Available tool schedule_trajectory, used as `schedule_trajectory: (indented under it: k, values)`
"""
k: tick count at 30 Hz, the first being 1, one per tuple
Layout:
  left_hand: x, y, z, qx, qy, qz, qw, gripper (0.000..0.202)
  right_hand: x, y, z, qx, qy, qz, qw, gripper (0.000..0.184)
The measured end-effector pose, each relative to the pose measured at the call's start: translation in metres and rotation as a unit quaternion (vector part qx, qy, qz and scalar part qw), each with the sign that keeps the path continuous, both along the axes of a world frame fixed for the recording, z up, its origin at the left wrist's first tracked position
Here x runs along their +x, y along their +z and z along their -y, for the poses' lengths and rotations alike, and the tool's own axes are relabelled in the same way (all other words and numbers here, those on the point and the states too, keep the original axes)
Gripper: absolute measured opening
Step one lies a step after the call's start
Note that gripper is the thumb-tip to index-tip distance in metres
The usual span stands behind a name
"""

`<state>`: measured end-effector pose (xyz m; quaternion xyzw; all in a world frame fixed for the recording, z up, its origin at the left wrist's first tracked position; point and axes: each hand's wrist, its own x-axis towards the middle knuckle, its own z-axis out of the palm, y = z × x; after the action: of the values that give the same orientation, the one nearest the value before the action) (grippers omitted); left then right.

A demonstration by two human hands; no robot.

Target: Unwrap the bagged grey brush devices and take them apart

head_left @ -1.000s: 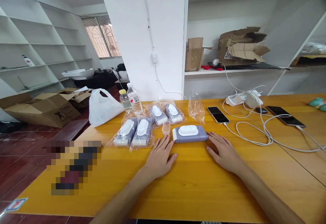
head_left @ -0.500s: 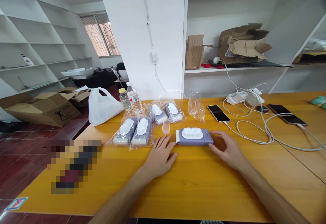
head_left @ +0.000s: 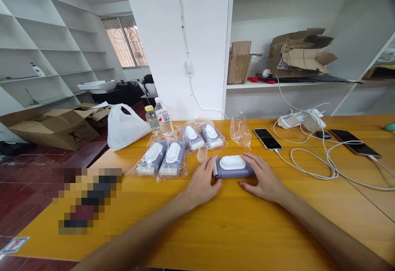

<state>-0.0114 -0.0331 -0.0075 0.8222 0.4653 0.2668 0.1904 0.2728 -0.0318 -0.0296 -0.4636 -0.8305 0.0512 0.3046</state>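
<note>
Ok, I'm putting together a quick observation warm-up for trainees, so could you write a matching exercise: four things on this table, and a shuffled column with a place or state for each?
Things
1. unwrapped purple-grey device
2. four other devices
3. white carrier bag
4. white-edged phone

Places or states
A. left of the bottles
B. joined to a white cable
C. between the left hand and the right hand
D. in clear plastic

Pairs: 1-C, 2-D, 3-A, 4-B
</note>
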Motion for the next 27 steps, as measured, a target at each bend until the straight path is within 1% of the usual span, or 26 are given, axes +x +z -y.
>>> schedule_trajectory:
  k: [1, 3, 5, 7, 10, 13, 15, 21, 24, 27]
  values:
    - [0.003, -0.001, -0.005, -0.005, -0.006, 0.006, 1.000, 0.083, 0.000, 0.001, -0.007, -0.004, 0.005, 0.004, 1.000, 0.083]
    - [0.005, -0.002, -0.013, -0.018, 0.001, 0.020, 1.000, 0.084, 0.000, 0.004, -0.022, -0.017, 0.013, 0.005, 1.000, 0.088]
    - [0.003, -0.004, -0.017, -0.039, 0.025, 0.041, 0.998, 0.083, 0.001, 0.004, -0.033, -0.041, 0.000, -0.005, 0.999, 0.096]
    - [-0.002, -0.004, -0.018, -0.064, 0.038, 0.072, 0.995, 0.078, 0.002, 0.001, -0.039, -0.063, -0.015, -0.014, 0.998, 0.100]
    - [-0.009, -0.002, -0.018, -0.089, 0.030, 0.111, 0.989, 0.070, 0.004, -0.003, -0.039, -0.076, -0.026, -0.023, 0.997, 0.093]
    - [-0.013, -0.001, -0.020, -0.101, 0.016, 0.119, 0.988, 0.068, 0.006, -0.004, -0.037, -0.088, -0.028, -0.039, 0.995, 0.085]
    - [-0.014, -0.001, -0.022, -0.102, 0.005, 0.114, 0.988, 0.067, 0.006, -0.003, -0.037, -0.094, -0.022, -0.052, 0.994, 0.081]
    - [-0.014, -0.003, -0.023, -0.066, -0.028, 0.082, 0.994, 0.066, 0.009, 0.003, -0.035, -0.107, 0.006, -0.075, 0.991, 0.072]
    - [-0.012, -0.001, -0.020, -0.062, -0.040, 0.072, 0.995, 0.065, 0.012, 0.003, -0.031, -0.116, 0.004, -0.073, 0.991, 0.069]
    - [-0.011, 0.003, -0.018, -0.062, -0.042, 0.064, 0.995, 0.065, 0.015, 0.003, -0.029, -0.135, -0.006, -0.064, 0.989, 0.070]
